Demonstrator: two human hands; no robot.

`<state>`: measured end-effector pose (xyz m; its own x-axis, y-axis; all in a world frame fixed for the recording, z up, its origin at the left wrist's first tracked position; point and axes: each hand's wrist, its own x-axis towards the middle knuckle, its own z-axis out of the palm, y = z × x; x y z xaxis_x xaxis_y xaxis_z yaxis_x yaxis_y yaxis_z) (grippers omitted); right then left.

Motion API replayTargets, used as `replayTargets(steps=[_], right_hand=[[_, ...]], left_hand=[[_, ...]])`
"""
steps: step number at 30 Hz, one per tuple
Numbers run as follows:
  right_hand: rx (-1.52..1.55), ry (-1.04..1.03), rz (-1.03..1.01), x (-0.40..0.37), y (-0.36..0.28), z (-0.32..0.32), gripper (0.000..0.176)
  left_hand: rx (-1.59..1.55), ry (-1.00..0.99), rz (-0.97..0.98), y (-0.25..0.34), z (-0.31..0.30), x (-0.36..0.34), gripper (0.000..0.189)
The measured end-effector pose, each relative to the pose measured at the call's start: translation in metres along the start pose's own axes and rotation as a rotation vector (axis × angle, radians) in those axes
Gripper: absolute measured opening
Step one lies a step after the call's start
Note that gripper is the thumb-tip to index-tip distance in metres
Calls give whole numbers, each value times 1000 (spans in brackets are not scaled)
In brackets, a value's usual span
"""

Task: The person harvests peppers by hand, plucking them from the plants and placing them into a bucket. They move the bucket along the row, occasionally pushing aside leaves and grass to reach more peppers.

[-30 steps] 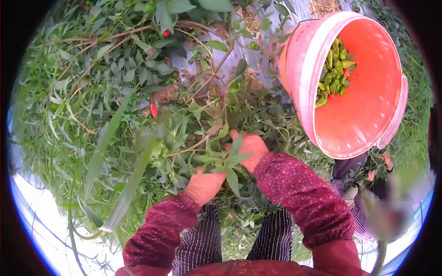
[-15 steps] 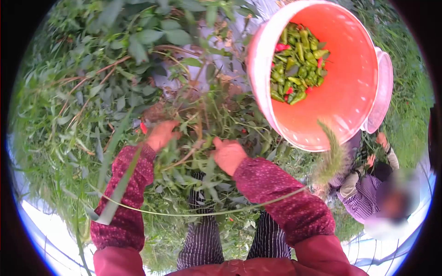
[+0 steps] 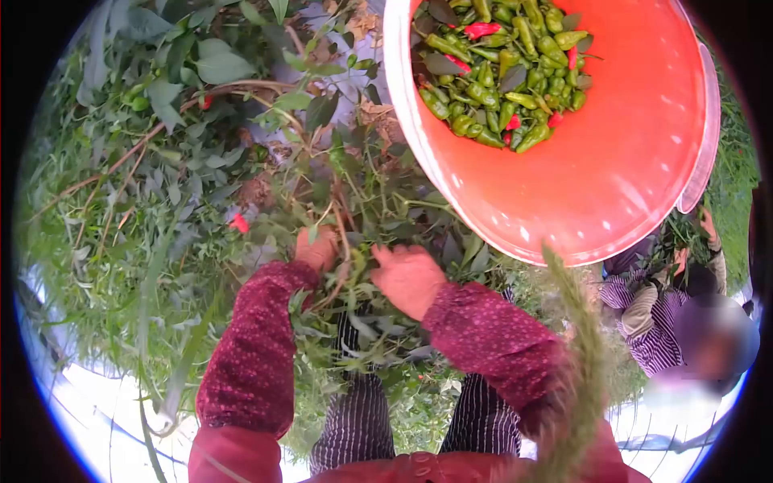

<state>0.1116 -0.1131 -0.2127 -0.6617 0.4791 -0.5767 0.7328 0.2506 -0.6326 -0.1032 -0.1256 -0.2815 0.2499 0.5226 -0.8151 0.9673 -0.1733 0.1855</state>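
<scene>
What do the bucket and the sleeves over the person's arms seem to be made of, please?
The bucket: most likely smooth, glossy plastic, orange-red inside, judging by the small bright highlights on its inner wall and the thick moulded-looking rim. The sleeves: apparently soft woven fabric, dark red with small pale specks, since they wrinkle and bunch near the wrists; the exact fibre cannot be told.

We see an outdoor growing plot, a pepper field: leafy pepper plants [image 3: 217, 64] at far left, pale ground sheeting [image 3: 354, 76] between rows, grass [image 3: 737, 145] at right, and bright sky near left.
</scene>
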Motion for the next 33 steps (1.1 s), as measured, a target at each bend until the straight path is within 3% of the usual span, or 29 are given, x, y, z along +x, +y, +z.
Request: replayTargets(steps=[1,3,4,5,7,8,10,11,13,15,16,17,19,20,22,24,26,27,29,30,33], right_hand=[[-36,-2,-85,-5,7,-11,17],[-68,-33,-114,-7,6,-40,17],[-73,-22,-113,-4,6,-44,17],[-98,-100,-119,-2,5,-46,18],[-122,-186,-126,-4,4,-49,19],[-84,-142,-137,-6,4,-51,19],[-25,-65,-150,-10,5,-52,15],[-36,-160,-150,-10,8,-59,20],[-51,-160,-149,-15,21,-62,20],[38,-136,-89,-19,37,-54,20],[87,-111,-65,-22,45,-47,21],[-42,-107,-174,-21,46,-67,21],[-23,-61,-168,-19,47,-72,24],[20,-125,-108,-18,47,-76,21],[-6,-141,-108,-18,47,-78,22],[-18,-121,-117,-18,44,-80,24],[-35,-129,-130,-15,41,-77,25],[-45,-128,-127,-15,41,-77,25],[-51,-134,-114,-17,43,-78,25],[-41,-132,-97,-17,42,-76,25],[-75,-155,-79,-16,41,-74,27]], left_hand=[[1,-7,-13,2,5,0,10],[-16,-237,-44,5,2,11,39],[-7,-81,25,5,-2,3,38],[-3,-76,29,6,-6,7,38],[-178,-391,-122,16,-35,8,37],[-302,-206,-97,6,4,6,31],[-193,-169,-49,5,75,15,33],[-85,-126,7,8,90,13,38],[-258,-9,-103,44,100,2,40],[-1713,67,-342,80,124,-5,43],[-1343,274,-186,97,127,-14,39],[-1531,270,-216,103,115,-16,38],[-1915,289,-292,115,89,-21,37],[-2261,265,-463,116,82,-14,38],[-2626,233,-637,112,83,-5,38],[-1616,151,-330,98,107,1,45],[-521,-67,-128,88,46,-10,51],[-537,-61,-134,86,67,0,51],[-1384,347,-296,82,128,24,42],[-1409,358,-410,80,111,24,38],[-1256,222,-442,78,103,34,33]])
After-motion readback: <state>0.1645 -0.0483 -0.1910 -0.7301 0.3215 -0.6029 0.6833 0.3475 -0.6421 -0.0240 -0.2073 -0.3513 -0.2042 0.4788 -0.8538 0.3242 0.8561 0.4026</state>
